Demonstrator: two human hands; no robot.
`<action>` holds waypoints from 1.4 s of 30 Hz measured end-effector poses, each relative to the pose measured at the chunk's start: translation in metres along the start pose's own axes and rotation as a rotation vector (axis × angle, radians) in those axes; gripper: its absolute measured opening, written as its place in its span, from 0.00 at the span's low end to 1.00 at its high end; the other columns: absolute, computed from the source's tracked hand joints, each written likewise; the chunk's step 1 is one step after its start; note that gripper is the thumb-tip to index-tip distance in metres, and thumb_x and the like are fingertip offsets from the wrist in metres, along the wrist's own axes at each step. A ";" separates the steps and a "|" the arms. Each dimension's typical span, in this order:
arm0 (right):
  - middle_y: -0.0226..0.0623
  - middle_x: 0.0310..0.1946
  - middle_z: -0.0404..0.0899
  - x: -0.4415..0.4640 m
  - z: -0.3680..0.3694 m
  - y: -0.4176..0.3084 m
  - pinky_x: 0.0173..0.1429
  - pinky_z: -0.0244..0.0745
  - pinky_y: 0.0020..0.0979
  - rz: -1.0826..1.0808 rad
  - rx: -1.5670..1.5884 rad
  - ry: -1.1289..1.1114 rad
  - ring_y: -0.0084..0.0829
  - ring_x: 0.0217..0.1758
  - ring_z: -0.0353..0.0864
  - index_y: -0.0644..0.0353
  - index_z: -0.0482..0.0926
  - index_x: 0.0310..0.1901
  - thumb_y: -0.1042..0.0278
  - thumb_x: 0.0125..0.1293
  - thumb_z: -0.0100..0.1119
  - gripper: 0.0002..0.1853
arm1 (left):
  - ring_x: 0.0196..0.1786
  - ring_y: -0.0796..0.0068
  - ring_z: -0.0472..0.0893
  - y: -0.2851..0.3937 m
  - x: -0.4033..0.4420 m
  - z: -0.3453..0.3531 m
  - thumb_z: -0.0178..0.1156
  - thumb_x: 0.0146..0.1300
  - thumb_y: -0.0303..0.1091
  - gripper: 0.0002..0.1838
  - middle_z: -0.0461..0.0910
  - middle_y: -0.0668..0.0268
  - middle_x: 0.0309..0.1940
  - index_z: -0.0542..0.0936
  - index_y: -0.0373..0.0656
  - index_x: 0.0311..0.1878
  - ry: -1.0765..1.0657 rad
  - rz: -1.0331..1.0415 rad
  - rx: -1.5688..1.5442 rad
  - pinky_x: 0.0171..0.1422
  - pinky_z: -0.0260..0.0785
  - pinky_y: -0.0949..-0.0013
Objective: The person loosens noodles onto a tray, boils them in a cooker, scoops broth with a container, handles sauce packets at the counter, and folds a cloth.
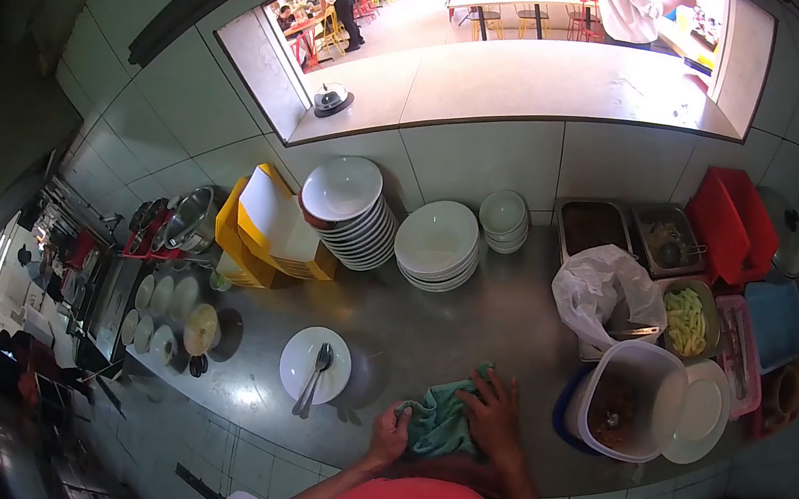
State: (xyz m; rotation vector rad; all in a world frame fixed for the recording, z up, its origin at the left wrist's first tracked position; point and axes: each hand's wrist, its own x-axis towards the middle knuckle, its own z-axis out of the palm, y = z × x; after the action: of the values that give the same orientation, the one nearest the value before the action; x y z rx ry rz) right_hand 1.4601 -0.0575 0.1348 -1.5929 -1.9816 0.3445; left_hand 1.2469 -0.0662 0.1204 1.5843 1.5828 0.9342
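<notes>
A crumpled green cloth (441, 419) lies on the steel counter (388, 339) close to its front edge. My left hand (389, 434) is closed on the cloth's left side, with the fingers curled round the fabric. Over the right side of the cloth, my right hand (496, 414) rests flat with its fingers spread. Left of my hands stands a white plate (300, 350) with a spoon (322, 361) and a fork (306, 394) lying across it.
Stacked bowls (376, 236) and plates (440, 245) line the wall beside yellow holders (247, 255). To the right are a white tub (610, 378), a plastic bag (597, 286), food trays (596, 225) and a red bin (731, 223). Small dishes (161, 294) sit left, below a serving window (543, 82).
</notes>
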 end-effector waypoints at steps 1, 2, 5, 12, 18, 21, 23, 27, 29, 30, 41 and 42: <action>0.29 0.62 0.68 0.000 0.001 0.000 0.71 0.45 0.59 -0.004 0.003 0.002 0.38 0.69 0.60 0.43 0.81 0.45 0.64 0.56 0.61 0.13 | 0.27 0.80 0.73 0.002 0.000 -0.001 0.52 0.67 0.34 0.11 0.77 0.61 0.23 0.77 0.36 0.43 -0.009 -0.016 0.011 0.32 0.66 0.71; 0.29 0.62 0.68 0.000 0.001 0.000 0.71 0.45 0.59 -0.003 0.003 0.002 0.38 0.69 0.60 0.43 0.81 0.45 0.64 0.56 0.61 0.13 | 0.28 0.80 0.73 0.003 0.000 -0.001 0.51 0.68 0.34 0.11 0.78 0.60 0.24 0.77 0.36 0.43 -0.017 -0.032 0.022 0.33 0.66 0.71; 0.29 0.62 0.68 0.000 0.001 0.001 0.71 0.45 0.59 0.003 0.010 -0.002 0.38 0.69 0.59 0.43 0.81 0.45 0.64 0.56 0.61 0.14 | 0.29 0.77 0.76 -0.010 -0.001 0.003 0.50 0.68 0.34 0.11 0.80 0.59 0.26 0.77 0.36 0.44 0.000 -0.038 -0.065 0.35 0.67 0.70; 0.29 0.62 0.68 0.000 0.001 0.001 0.71 0.45 0.59 0.003 0.004 -0.001 0.38 0.69 0.59 0.43 0.81 0.46 0.64 0.56 0.61 0.14 | 0.31 0.69 0.81 -0.011 0.001 0.004 0.47 0.69 0.33 0.12 0.81 0.57 0.29 0.76 0.38 0.47 0.027 0.079 -0.020 0.36 0.69 0.68; 0.29 0.62 0.68 0.000 -0.001 0.000 0.71 0.45 0.59 -0.002 0.001 -0.005 0.38 0.69 0.59 0.42 0.81 0.45 0.65 0.55 0.61 0.14 | 0.35 0.67 0.82 0.005 0.001 0.000 0.47 0.68 0.31 0.11 0.82 0.56 0.32 0.76 0.38 0.47 -0.015 -0.002 0.003 0.40 0.71 0.67; 0.29 0.62 0.68 0.000 -0.002 -0.001 0.71 0.46 0.58 0.000 -0.008 0.000 0.38 0.69 0.60 0.42 0.81 0.45 0.65 0.55 0.61 0.14 | 0.34 0.68 0.82 0.009 0.001 0.000 0.48 0.68 0.30 0.11 0.82 0.56 0.32 0.77 0.39 0.47 0.004 -0.001 0.009 0.39 0.71 0.68; 0.29 0.62 0.68 0.000 -0.002 -0.001 0.71 0.46 0.58 0.001 -0.011 0.004 0.37 0.69 0.60 0.42 0.81 0.45 0.65 0.55 0.61 0.14 | 0.34 0.68 0.82 0.003 0.001 0.002 0.51 0.66 0.30 0.10 0.82 0.57 0.32 0.77 0.39 0.47 0.024 0.007 0.012 0.40 0.71 0.68; 0.29 0.62 0.68 0.000 0.001 0.001 0.71 0.46 0.59 -0.002 0.009 0.011 0.38 0.69 0.59 0.42 0.81 0.45 0.66 0.53 0.64 0.16 | 0.35 0.66 0.82 0.001 0.000 0.003 0.53 0.65 0.31 0.10 0.82 0.57 0.32 0.77 0.38 0.45 0.036 0.053 0.026 0.40 0.71 0.68; 0.28 0.62 0.67 -0.001 0.003 0.001 0.70 0.45 0.60 -0.004 0.019 0.014 0.38 0.70 0.58 0.42 0.81 0.45 0.67 0.50 0.65 0.17 | 0.34 0.65 0.82 0.001 0.001 0.003 0.55 0.64 0.31 0.09 0.82 0.56 0.31 0.78 0.38 0.44 0.035 0.031 0.002 0.39 0.71 0.67; 0.28 0.62 0.68 -0.001 0.004 0.001 0.70 0.45 0.60 0.001 0.023 0.015 0.38 0.70 0.58 0.42 0.81 0.45 0.67 0.50 0.65 0.17 | 0.34 0.65 0.82 -0.001 0.001 0.004 0.55 0.64 0.31 0.09 0.82 0.56 0.31 0.78 0.38 0.44 0.035 0.033 0.000 0.39 0.71 0.67; 0.29 0.62 0.68 0.000 0.001 -0.001 0.70 0.45 0.60 -0.003 0.025 0.018 0.38 0.70 0.58 0.43 0.81 0.45 0.67 0.51 0.65 0.17 | 0.37 0.60 0.83 0.005 -0.001 0.001 0.62 0.58 0.34 0.13 0.82 0.55 0.34 0.77 0.39 0.44 0.018 0.144 0.031 0.41 0.73 0.65; 0.29 0.62 0.68 0.000 0.001 -0.001 0.70 0.45 0.60 -0.006 0.022 0.017 0.38 0.69 0.59 0.43 0.81 0.45 0.67 0.51 0.65 0.17 | 0.37 0.60 0.83 0.008 -0.001 0.001 0.62 0.58 0.34 0.13 0.82 0.55 0.34 0.77 0.39 0.44 0.018 0.144 0.030 0.41 0.73 0.65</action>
State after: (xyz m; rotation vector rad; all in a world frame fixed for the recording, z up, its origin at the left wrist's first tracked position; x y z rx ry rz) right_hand 1.4591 -0.0575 0.1343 -1.5711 -1.9622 0.3486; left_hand 1.2514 -0.0668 0.1272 1.7338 1.5173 1.0081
